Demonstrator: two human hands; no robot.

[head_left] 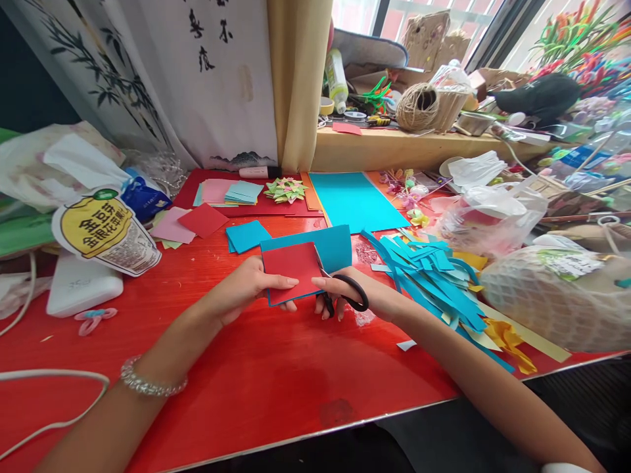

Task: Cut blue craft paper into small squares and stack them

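The left hand is pinching a red square against a blue sheet, thumb on top, while the right hand, just to its right, is gripping black-handled scissors whose blades are sitting at the red square's right edge. Blue strips are lying heaped to the right of the right hand, and blue squares are resting just beyond the left hand.

Bright daylight enters through the window beyond the far edge of the glossy red table, washing its panes pale. The tabletop carries a soft sheen; below its near edge, all falls dark. Past the far right corner, pipe cleaners look stretched and smeared.
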